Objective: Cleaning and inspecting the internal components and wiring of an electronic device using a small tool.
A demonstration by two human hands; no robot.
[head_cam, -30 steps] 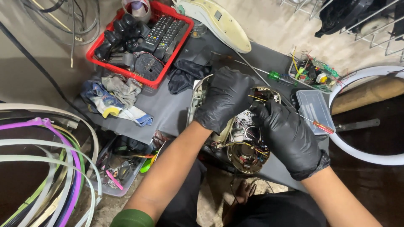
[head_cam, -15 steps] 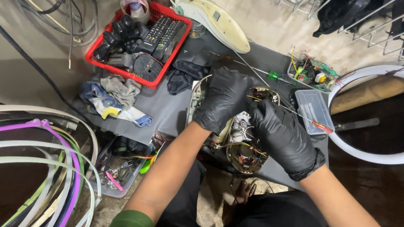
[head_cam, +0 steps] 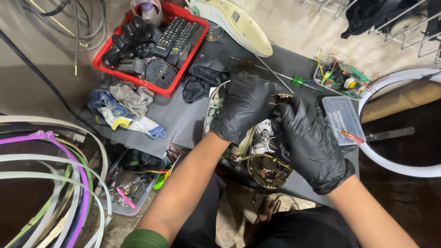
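both black-gloved hands, left hand [head_cam: 243, 108] and right hand [head_cam: 310, 140], curled tight gripping the opened appliance [head_cam: 257, 154], red basket [head_cam: 181, 57] far left.

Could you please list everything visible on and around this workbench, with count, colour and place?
opened appliance: one, cream casing with brass-coloured and metal parts inside, centre of the dark table, under both hands
basket: one, red, top left, holding black remote controls and other black parts
rags: a heap, blue, grey and yellow, left of the appliance
black cloth: one, beside the basket
screwdrivers: two, green handle above the hands, red handle at right
circuit board: one, green, upper right
clear box: one, right
hoops: several, white, purple, green, lower left
left hand: black glove, on the appliance
right hand: black glove, on the appliance
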